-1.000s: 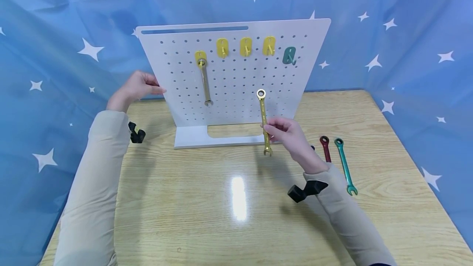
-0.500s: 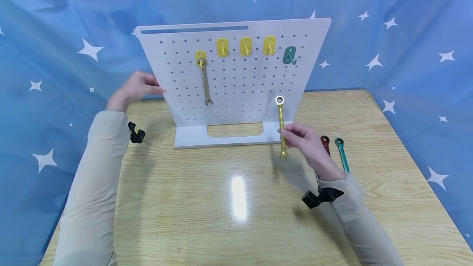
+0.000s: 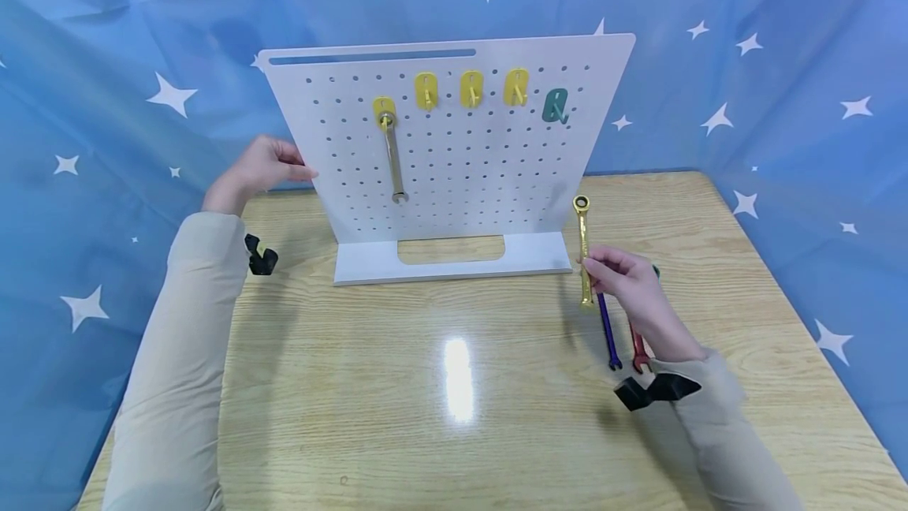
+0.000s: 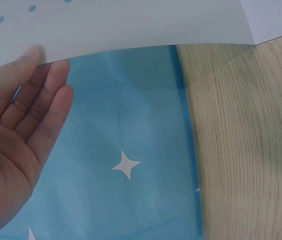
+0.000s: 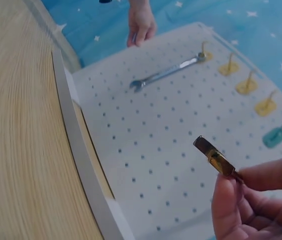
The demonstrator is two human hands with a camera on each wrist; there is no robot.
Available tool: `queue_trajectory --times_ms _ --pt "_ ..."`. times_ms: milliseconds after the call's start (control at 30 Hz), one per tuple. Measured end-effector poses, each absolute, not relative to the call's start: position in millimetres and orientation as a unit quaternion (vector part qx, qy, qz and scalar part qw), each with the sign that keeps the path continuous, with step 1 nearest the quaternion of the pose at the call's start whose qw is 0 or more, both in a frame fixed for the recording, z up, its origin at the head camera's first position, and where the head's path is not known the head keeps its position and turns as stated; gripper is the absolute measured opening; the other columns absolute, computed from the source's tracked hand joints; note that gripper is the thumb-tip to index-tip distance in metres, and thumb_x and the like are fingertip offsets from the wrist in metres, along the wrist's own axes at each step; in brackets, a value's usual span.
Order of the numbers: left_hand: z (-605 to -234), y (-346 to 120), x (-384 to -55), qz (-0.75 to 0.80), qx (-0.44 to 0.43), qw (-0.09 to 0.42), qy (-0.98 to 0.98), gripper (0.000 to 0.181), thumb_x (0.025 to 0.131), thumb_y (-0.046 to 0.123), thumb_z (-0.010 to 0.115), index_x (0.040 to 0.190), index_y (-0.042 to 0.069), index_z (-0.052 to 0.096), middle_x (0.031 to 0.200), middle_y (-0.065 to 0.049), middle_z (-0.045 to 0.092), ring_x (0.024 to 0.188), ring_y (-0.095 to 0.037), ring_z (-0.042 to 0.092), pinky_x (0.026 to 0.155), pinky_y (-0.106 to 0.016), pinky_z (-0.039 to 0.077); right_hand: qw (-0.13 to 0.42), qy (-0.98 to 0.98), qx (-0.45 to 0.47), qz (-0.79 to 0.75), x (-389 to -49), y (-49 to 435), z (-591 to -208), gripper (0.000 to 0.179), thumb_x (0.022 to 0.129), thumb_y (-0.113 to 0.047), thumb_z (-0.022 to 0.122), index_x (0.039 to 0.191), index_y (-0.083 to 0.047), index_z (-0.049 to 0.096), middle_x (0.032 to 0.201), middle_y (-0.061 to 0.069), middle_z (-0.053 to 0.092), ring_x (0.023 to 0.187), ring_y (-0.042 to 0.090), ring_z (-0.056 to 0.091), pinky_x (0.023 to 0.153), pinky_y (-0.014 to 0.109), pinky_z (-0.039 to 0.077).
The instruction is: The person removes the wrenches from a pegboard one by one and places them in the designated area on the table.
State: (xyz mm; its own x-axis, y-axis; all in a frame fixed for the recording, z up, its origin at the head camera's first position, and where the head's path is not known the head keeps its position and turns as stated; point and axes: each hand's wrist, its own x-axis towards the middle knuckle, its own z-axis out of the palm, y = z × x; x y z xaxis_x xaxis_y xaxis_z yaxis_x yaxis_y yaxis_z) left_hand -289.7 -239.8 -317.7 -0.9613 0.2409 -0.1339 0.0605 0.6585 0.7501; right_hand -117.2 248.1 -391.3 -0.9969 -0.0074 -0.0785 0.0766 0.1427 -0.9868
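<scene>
My right hand (image 3: 624, 282) pinches a gold ratcheting combination wrench (image 3: 584, 247) by its middle, ring end up, just right of the white pegboard (image 3: 454, 172). The right wrist view shows the wrench (image 5: 213, 156) nearly end-on between thumb and fingers. My left hand (image 3: 266, 164) grips the pegboard's left edge, thumb (image 4: 28, 62) on the front face and fingers behind. A silver wrench (image 3: 394, 160) hangs by its ring from the leftmost yellow hook (image 3: 384, 107). Under my right arm lie a purple wrench (image 3: 608, 333) and a partly hidden red wrench (image 3: 639, 347).
Three more yellow hooks, one of them the middle hook (image 3: 471, 90), and a green hook (image 3: 556, 106) sit bare on the board. The board's white base (image 3: 365, 265) stands on the wooden table (image 3: 355, 393). A blue star-patterned cloth (image 3: 780, 77) hangs behind.
My right hand has carried the gold wrench rightward, from in front of the board to beyond its right side. It now covers most of the green wrench. My left hand stays at the board's edge.
</scene>
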Motion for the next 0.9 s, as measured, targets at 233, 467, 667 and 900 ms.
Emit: queue_trajectory --times_ms 233,467,667,900 --pt "-318 -239 -289 0.406 0.083 0.111 0.903 0.026 0.088 0.018 0.068 0.101 -0.004 0.069 0.083 0.002 0.071 0.074 -0.002 0.063 0.086 -0.041 0.049 0.028 0.758 0.032 -0.651 -107 272 -395 0.012 0.094 -0.009 0.057 0.089 -0.015 0.066 0.078 -0.008 0.058 0.069 0.003 0.055 0.062 0.018 0.05" --pt "-317 -239 -289 0.407 0.08 0.112 0.903 0.027 0.088 0.019 0.068 0.102 -0.004 0.068 0.084 0.002 0.071 0.075 -0.003 0.063 0.088 -0.043 0.048 0.03 0.77 0.051 -0.636 -97 297 -398 0.015 0.095 -0.014 0.056 0.088 -0.022 0.067 0.08 -0.011 0.059 0.072 0.002 0.054 0.062 0.017 0.049" --pt "-316 -239 -289 0.404 0.081 0.108 0.905 0.026 0.088 0.019 0.068 0.101 -0.004 0.069 0.082 0.003 0.07 0.077 -0.006 0.064 0.085 -0.04 0.05 0.023 0.773 0.078 -0.629 -90 316 -402 0.016 0.096 -0.016 0.054 0.088 -0.023 0.065 0.078 -0.012 0.057 0.069 0.001 0.052 0.061 0.016 0.048" --pt "-318 -238 -289 0.403 0.089 0.099 0.906 0.024 0.088 0.015 0.067 0.101 -0.005 0.069 0.078 0.006 0.069 0.076 -0.005 0.062 0.075 -0.025 0.051 0.019 0.766 0.095 -0.635 -83 336 -412 0.019 0.096 -0.013 0.054 0.086 -0.021 0.067 0.077 -0.01 0.059 0.07 0.002 0.053 0.059 0.016 0.048"
